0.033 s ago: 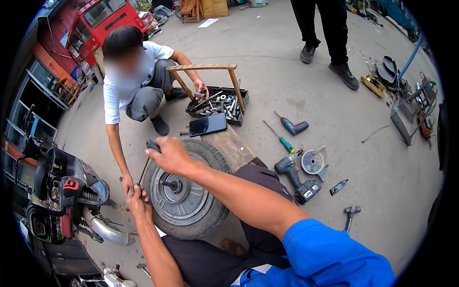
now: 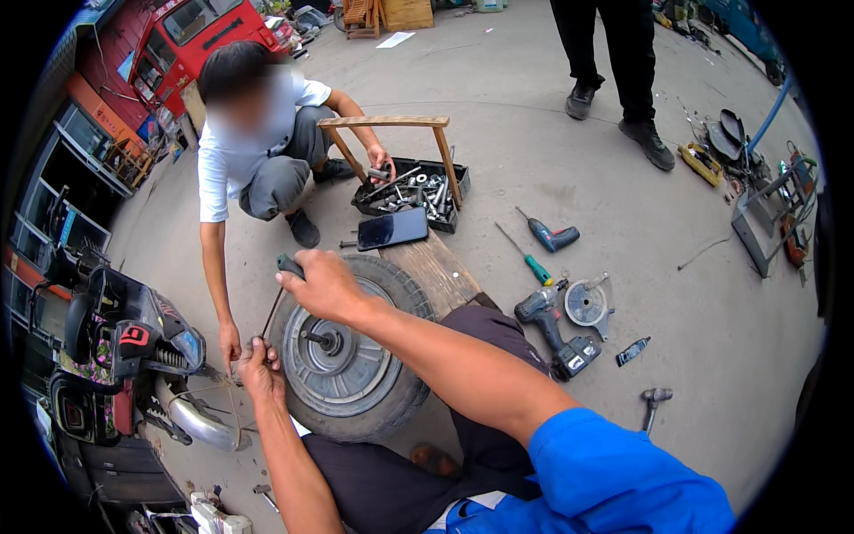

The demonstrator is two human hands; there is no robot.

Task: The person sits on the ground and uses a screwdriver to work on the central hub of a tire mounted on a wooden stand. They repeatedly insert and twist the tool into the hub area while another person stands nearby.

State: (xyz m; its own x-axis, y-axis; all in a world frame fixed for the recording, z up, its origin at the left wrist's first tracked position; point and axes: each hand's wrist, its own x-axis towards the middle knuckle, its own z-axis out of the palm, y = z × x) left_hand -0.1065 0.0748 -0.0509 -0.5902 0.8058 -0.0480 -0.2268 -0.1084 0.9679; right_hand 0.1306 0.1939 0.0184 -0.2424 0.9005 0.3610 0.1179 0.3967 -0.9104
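Observation:
My right hand [image 2: 327, 287] is closed around the dark green handle of a screwdriver [image 2: 287, 266]. Its thin shaft slants down toward my left hand [image 2: 261, 372], whose fingers are pinched about the lower end at the wheel's left edge. Whether those fingers hold anything else is hidden. The wheel [image 2: 347, 383], a grey hub with a black tyre, lies on its side before my knees, its axle pointing up. Another person's hand [image 2: 229, 345] hangs just left of my left fingers, and that person's other hand [image 2: 381, 164] holds a metal piece over a toolbox.
The black toolbox [image 2: 365, 210] with a wooden handle holds sockets and bolts. A phone [image 2: 393, 229] rests by a wooden board [image 2: 436, 267]. Right of it lie a green screwdriver [image 2: 537, 271], drills [image 2: 553, 236], a round guard [image 2: 588, 304] and a hammer [image 2: 656, 397]. A scooter [image 2: 133, 343] stands left.
The other person's lowered hand has drawn slightly away from my left fingers. The whole view has shifted a little; my hands keep the same hold.

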